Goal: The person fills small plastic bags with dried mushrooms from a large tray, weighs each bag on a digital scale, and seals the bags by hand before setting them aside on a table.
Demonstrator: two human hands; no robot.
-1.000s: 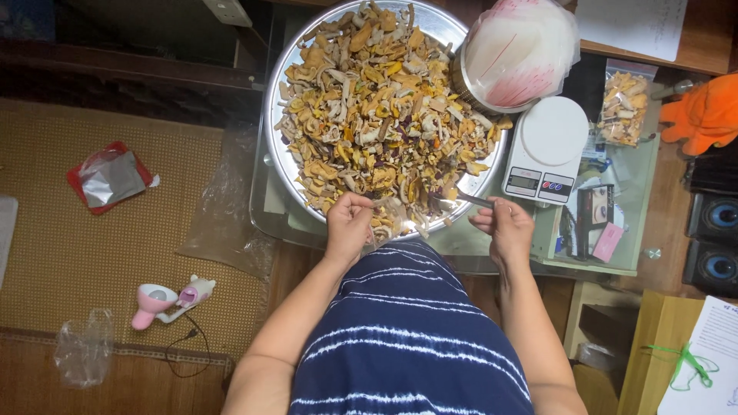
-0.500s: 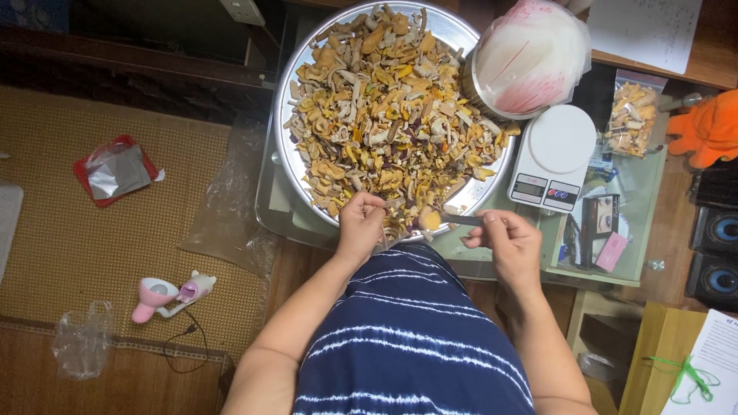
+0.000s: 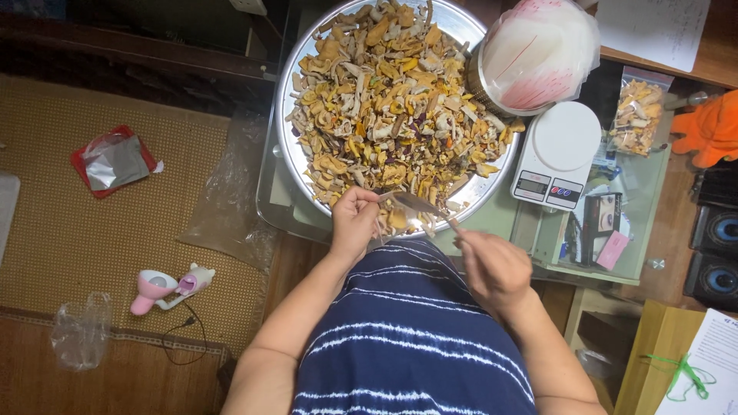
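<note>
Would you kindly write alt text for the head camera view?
A person's left hand pinches a piece at the near rim of a round metal tray heaped with dried yellow-brown pieces, while the right hand holds a metal spoon. A white kitchen scale sits beside it.

The spoon (image 3: 419,204) handle vanishes inside the right hand (image 3: 492,269); its bowl blurs beside the left hand (image 3: 354,223) fingers. The tray (image 3: 296,165) rim runs off-frame.
</note>
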